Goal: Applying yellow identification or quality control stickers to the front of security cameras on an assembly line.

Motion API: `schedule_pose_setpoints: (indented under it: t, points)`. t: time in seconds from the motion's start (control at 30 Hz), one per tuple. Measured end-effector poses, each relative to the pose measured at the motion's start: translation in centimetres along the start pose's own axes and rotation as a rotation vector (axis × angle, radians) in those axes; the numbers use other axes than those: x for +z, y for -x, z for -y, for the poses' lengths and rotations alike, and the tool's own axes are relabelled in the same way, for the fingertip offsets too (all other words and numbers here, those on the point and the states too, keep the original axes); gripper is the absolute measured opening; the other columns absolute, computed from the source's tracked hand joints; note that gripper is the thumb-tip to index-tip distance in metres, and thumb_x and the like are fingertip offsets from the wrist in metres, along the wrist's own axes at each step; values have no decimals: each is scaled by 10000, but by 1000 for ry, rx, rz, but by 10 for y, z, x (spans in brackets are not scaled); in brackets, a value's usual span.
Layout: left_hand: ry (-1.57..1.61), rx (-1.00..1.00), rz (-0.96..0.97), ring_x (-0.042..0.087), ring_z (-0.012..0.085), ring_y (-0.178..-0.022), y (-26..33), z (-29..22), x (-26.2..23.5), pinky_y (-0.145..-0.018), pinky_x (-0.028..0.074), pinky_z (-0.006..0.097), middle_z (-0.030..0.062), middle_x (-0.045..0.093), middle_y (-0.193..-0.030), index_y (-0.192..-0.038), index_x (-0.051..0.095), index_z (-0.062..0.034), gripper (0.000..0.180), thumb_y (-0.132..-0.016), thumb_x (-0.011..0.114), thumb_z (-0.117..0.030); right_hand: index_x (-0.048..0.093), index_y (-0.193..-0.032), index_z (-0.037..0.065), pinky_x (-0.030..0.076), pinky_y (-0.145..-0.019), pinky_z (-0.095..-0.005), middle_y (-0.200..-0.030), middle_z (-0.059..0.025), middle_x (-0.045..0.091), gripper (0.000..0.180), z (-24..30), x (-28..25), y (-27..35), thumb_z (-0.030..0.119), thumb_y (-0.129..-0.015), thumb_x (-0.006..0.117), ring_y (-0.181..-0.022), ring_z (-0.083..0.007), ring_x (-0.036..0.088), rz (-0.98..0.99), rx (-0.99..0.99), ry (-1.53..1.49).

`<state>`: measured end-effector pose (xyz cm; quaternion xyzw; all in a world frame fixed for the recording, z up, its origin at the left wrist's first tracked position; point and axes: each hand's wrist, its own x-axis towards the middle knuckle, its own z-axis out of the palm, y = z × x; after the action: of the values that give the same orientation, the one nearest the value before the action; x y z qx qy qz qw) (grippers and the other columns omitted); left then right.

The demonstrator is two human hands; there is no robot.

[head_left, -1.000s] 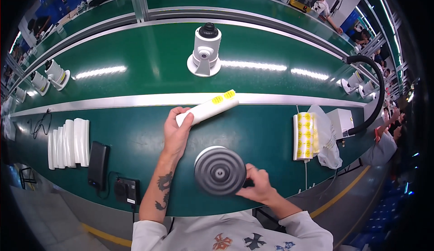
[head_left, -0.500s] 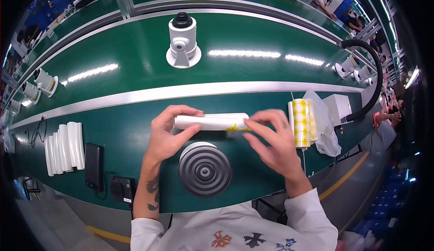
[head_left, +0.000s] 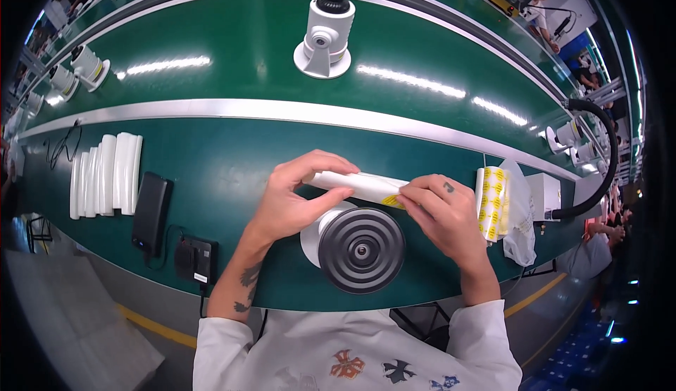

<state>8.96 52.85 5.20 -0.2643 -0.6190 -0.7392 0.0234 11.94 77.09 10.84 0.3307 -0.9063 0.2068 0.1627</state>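
My left hand [head_left: 296, 201] grips the left end of a rolled white strip [head_left: 355, 185] held level over the green bench. My right hand [head_left: 440, 215] pinches the strip's right end, where small yellow stickers show. Just below both hands lies a white device with a dark round ribbed base [head_left: 360, 249] facing up. Right of my right hand stands a roll of yellow stickers [head_left: 493, 202].
A white dome camera [head_left: 325, 33] stands on the green conveyor belt [head_left: 211, 60] beyond a metal rail [head_left: 246, 111]. Curved white strips [head_left: 105, 174], a black phone [head_left: 151, 212] and a black adapter [head_left: 195, 261] lie at left. A plastic bag [head_left: 520, 232], white box [head_left: 543, 195] and black hose [head_left: 605, 159] are at right.
A second ago my left hand alone held the strip while my right touched the ribbed base. My right hand has since come up to the strip's right end, and the conveyor camera has shifted.
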Motion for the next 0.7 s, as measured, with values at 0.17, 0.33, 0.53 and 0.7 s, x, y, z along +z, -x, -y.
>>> schedule_pose_setpoints:
  t: [0.17, 0.33, 0.53, 0.7]
  points:
    - [80, -244, -128, 623, 179, -999, 8, -3, 2, -846, 517, 307, 125, 650, -1061, -1094, 564, 8, 339, -790, 700, 69, 639, -854, 40, 480, -571, -352, -830, -67, 607, 167, 6, -4, -8, 32, -727, 748, -704, -240, 605, -29, 26, 13]
    - [-24, -252, -392, 611, 137, -931, 35, 23, -6, -806, 494, 268, 92, 642, -1021, -1106, 555, 7, 352, -794, 718, 24, 622, -800, 23, 416, -521, -261, -729, -68, 611, 164, 32, -46, -29, -36, -700, 739, -655, -176, 588, -109, 232, -110]
    - [-591, -424, -508, 574, 184, -992, 53, 25, -15, -880, 457, 310, 109, 606, -1078, -1147, 548, 4, 407, -801, 732, -105, 624, -763, 20, 304, -409, -221, -559, 25, 559, 132, 53, -76, -49, 9, -741, 754, -436, -46, 452, 400, 403, -885]
    - [-869, -144, -539, 538, 321, -1091, 52, 16, -10, -896, 449, 407, 185, 534, -1210, -1152, 541, 6, 432, -788, 726, -134, 645, -726, -3, 345, -431, -201, -506, 2, 575, 110, 59, -62, -63, 1, -743, 754, -410, -48, 500, 633, 486, -896]
